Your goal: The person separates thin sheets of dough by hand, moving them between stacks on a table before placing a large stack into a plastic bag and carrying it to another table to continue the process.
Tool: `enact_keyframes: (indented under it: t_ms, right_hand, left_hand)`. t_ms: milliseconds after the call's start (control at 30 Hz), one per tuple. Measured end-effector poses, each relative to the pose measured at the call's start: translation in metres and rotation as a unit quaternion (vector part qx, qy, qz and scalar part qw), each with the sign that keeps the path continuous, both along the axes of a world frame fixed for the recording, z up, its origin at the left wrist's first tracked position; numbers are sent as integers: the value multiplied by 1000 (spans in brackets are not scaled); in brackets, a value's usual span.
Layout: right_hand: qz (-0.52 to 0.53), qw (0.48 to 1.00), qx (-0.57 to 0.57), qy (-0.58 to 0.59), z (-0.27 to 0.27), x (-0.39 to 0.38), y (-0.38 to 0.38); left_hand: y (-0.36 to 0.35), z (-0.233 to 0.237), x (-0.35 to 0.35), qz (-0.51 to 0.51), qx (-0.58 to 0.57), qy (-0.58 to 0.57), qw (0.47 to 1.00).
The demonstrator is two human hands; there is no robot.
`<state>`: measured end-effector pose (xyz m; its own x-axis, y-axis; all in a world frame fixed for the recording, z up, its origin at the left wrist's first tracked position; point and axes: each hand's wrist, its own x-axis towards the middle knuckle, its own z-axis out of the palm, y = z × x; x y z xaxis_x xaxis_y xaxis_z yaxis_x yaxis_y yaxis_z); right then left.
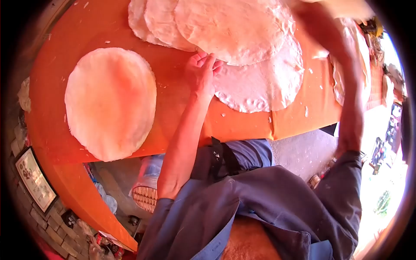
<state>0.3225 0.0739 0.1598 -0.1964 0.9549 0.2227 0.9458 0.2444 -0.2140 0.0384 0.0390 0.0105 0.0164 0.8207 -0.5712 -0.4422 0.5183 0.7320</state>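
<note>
Thin, pale round flatbreads lie in an overlapping pile on an orange cloth. My left hand (pixel 203 71) is closed at the near edge of the top flatbread (pixel 234 28), thumb and forefinger pinching its rim. Beneath it, another flatbread (pixel 264 84) shows its crinkled near half, and further ones (pixel 151 26) stick out on the left. My right hand (pixel 303 8) is at the top right, by the far side of the pile; it is smeared by motion and its fingers do not show. A single flatbread (pixel 110 104) lies flat on the left.
The orange-covered table (pixel 242 125) ends just in front of my knees. At the right edge hangs or lies another pale sheet (pixel 353 65). A framed picture (pixel 36 180) leans by bricks at lower left. White scraps dot the cloth.
</note>
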Motion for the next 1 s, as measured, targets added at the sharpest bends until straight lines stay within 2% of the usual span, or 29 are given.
enact_keyframes:
  t_ms: [67,100,167,233,300,367,467,567,633,667,800,833,867,900,933,1000]
  right_hand:
    - [149,980,103,-82,-93,-25,18]
    - [-45,979,-115,-164,-96,-75,12]
    - [10,992,-120,-33,-133,-83,-5]
    - [-46,991,-127,4,-111,-96,-13]
    - [-55,987,-152,-24,-92,-96,-7]
    - [-59,981,-177,-57,-90,-113,2]
    - [19,990,-138,6,-130,-128,-9]
    - [18,991,-69,115,-112,-134,-35]
    - [-9,997,-23,77,-126,-138,-40]
    - [-20,998,7,58,-132,-138,-34]
    - [-20,996,-59,-66,-139,-114,-8]
    - [37,947,-103,-303,-131,-91,14]
    - [40,878,-33,-476,-106,-76,30]
    - [7,892,3,-451,-69,-66,37]
    - [-34,932,45,-357,-26,-64,40]
    - [-62,972,119,-192,58,-77,26]
  left_hand:
    - [4,-7,-3,1,-20,-42,999]
    - [7,-9,-4,-23,-36,-34,998]
    - [11,-12,-4,-74,-70,-20,995]
    - [12,-5,-3,-89,-70,-2,994]
    - [10,-5,-2,-98,-55,3,994]
    - [12,-10,-1,-90,-44,-40,994]
    - [17,-11,-1,-119,-25,-45,992]
    - [23,-4,-8,-136,-19,-32,990]
    - [24,-6,-2,-136,0,-23,990]
    - [23,-4,0,-145,-25,-19,989]
    - [17,5,-3,-137,10,-18,990]
    - [13,8,-8,-147,20,-1,989]
    - [4,10,-15,-159,24,17,987]
    - [-2,12,-21,-170,31,35,984]
    - [-12,8,-29,-179,48,41,982]
    - [-33,9,-42,-178,37,58,982]
